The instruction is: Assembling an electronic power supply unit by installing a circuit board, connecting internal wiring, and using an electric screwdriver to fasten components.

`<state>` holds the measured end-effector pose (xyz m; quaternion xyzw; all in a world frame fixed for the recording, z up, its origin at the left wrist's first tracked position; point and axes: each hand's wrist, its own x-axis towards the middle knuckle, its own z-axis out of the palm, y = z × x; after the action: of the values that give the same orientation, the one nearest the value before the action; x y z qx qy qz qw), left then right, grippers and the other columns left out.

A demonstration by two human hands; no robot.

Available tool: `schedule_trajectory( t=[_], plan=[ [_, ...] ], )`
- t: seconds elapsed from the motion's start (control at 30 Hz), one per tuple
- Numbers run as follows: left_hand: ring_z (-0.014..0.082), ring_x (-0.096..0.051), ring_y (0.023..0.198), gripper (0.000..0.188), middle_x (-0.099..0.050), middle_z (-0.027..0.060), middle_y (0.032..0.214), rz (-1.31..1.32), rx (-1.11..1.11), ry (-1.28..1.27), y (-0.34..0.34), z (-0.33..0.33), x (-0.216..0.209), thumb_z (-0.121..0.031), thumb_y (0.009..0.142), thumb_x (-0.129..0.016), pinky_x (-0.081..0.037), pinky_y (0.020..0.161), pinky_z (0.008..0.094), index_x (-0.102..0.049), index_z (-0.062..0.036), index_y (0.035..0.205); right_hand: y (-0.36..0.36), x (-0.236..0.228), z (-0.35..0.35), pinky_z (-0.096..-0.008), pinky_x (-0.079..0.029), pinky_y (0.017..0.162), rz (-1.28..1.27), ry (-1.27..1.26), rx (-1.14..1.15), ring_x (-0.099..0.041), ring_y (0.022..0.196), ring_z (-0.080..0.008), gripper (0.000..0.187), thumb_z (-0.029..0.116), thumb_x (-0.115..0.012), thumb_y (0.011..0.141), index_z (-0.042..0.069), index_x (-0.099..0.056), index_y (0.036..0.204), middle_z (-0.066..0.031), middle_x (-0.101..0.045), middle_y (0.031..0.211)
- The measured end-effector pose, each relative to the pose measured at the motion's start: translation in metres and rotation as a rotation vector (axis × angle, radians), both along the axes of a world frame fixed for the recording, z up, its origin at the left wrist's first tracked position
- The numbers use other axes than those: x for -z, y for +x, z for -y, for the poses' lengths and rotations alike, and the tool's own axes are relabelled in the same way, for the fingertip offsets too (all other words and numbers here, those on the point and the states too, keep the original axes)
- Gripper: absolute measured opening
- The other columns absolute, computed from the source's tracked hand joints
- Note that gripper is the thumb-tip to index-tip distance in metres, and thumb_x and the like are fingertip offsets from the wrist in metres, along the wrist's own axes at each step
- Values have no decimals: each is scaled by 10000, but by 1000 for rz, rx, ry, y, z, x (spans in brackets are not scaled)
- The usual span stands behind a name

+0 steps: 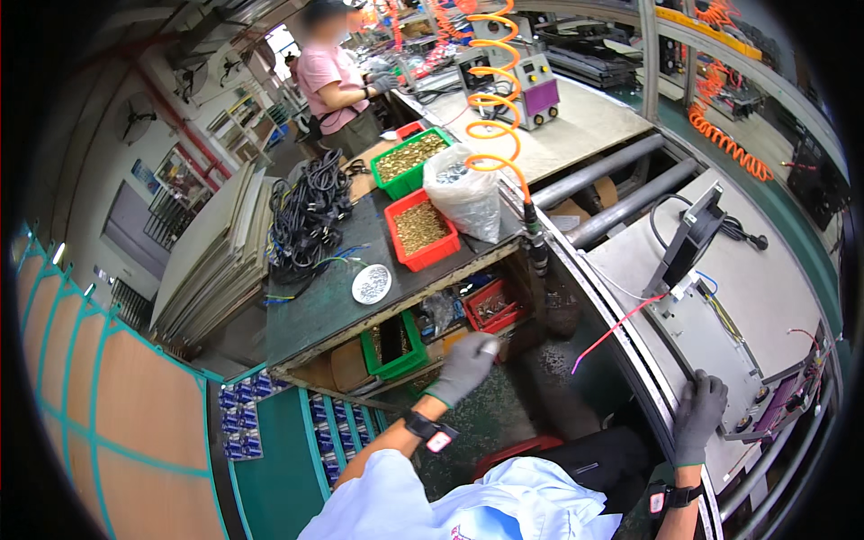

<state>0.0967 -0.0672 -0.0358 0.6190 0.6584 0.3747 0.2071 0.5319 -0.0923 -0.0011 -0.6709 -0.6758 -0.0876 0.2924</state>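
Here, wears a grey glove on each hand and a black band at each wrist. With the left hand point(462, 371), hovers over the gap between the benches, just in front of the low shelf under the dark workbench point(326, 315). Curls those fingers inward, partly out of sight; cannot tell whether pinches anything. Has nearest to it a red bin point(500, 322) and a green bin point(399, 367), both on that shelf.

With the right hand point(699, 416), touches the near edge of the metal chassis point(720, 346), laying the fingers over it slightly parted; cannot tell whether grips or merely rests. Has that chassis lying on the right, on top of the roller line. Shows at its far end an upright black fan point(691, 238), at its near end a purple panel point(776, 411), and, stretching out past the bench edge, a red wire point(621, 328).

Across the workbench, finds a white dish point(387, 284) of small parts, a heap of black cables point(310, 211), two bins of brass-coloured pieces and a clear plastic bag point(468, 202). Beside the bag, meets a black tool point(536, 245) hanging from an orange coiled hose point(493, 101). Farther off, spots a co-worker point(328, 79) in pink.
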Motion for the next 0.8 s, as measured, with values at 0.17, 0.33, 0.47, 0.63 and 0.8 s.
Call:
schedule_trajectory(
  t=[0.17,0.33,0.47,0.63,0.8],
  plan=[
    [289,-695,859,139,-703,148,921,-222,-452,319,-110,49,-3,-111,910,-603,-532,782,367,-696,-37,981,17,20,-1,-458,-442,801,-35,-6,-1,-539,919,-359,144,43,-595,883,8,-617,1021,-163,-575,927],
    [304,-672,906,163,-696,149,978,-376,-896,366,-210,159,32,-121,922,-588,-524,826,388,-684,-20,1006,42,33,10,-461,-443,825,-1,-23,-19,-541,941,-380,157,53,-563,934,-38,-609,1053,-192,-564,961],
    [334,-674,946,238,-696,200,1030,-347,-1317,86,-292,260,74,-114,876,-584,-527,850,400,-677,-6,1067,73,48,28,-456,-452,853,48,-57,30,-550,964,-387,192,48,-565,937,-59,-608,1090,-208,-575,1010],
    [399,-644,1070,383,-662,255,1161,-37,-1431,-165,-402,313,101,-237,864,-636,-502,938,463,-634,17,1151,110,64,41,-441,-458,868,78,-81,60,-565,971,-379,200,70,-554,959,-72,-612,1088,-205,-584,1026],
    [434,-606,1145,550,-627,313,1193,-211,-1377,-249,-475,275,94,-313,832,-686,-474,976,493,-574,48,1232,133,59,46,-450,-451,980,109,-239,172,-587,1072,-396,253,117,-554,977,-66,-637,1131,-247,-639,1141]
  ],
)
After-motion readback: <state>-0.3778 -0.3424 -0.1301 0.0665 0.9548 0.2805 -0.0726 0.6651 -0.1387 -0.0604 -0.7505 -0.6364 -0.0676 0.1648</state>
